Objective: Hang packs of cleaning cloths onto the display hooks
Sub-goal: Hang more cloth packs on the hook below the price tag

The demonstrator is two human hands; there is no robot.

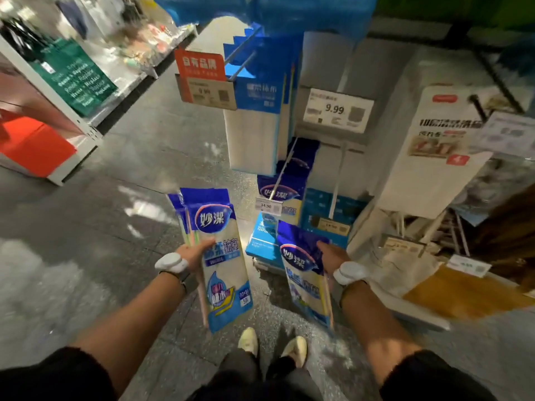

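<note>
Glossy film, bright wire, matt paper

The stack of packs (220,256) in the left hand (191,252) and the single pack (304,282) in the right hand (330,255) are glossy blue-and-clear plastic film. The display hooks (242,65) are thin, shiny metal wire. The price label (337,110) looks like matt paper. The floor (130,169) is smooth, speckled grey and reflective. The board (463,290) looks like matt wood.

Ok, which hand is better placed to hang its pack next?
Probably the right hand: its pack sits nearer the hook carrying the matching hung packs, while the left hand grips a stack of packs.
</note>
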